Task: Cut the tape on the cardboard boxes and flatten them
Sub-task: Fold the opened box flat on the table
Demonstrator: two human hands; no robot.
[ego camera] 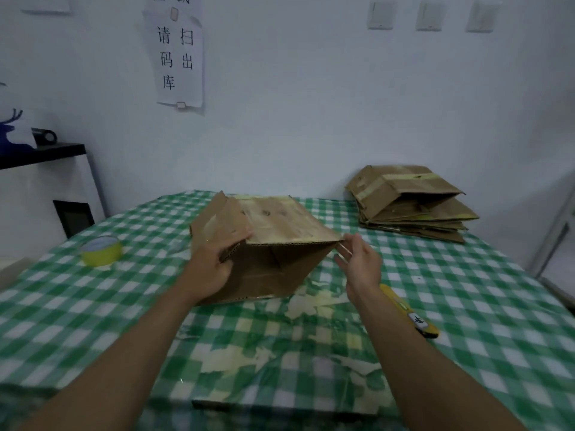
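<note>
A brown cardboard box (280, 222) lies on its side in the middle of the table, its open end facing me and its walls leaning to the right. My left hand (214, 262) grips the box's near left edge, thumb on top and fingers curled round the flap. My right hand (361, 262) is beside the box's near right corner with fingers straight, fingertips at or just off the corner. A yellow utility knife (413, 315) lies on the table right of my right forearm.
A stack of flattened boxes (410, 206) sits at the back right against the wall. A roll of yellow tape (101, 250) stands at the left. The green checked tablecloth (466, 290) covers the table. A dark shelf (40, 154) is at far left.
</note>
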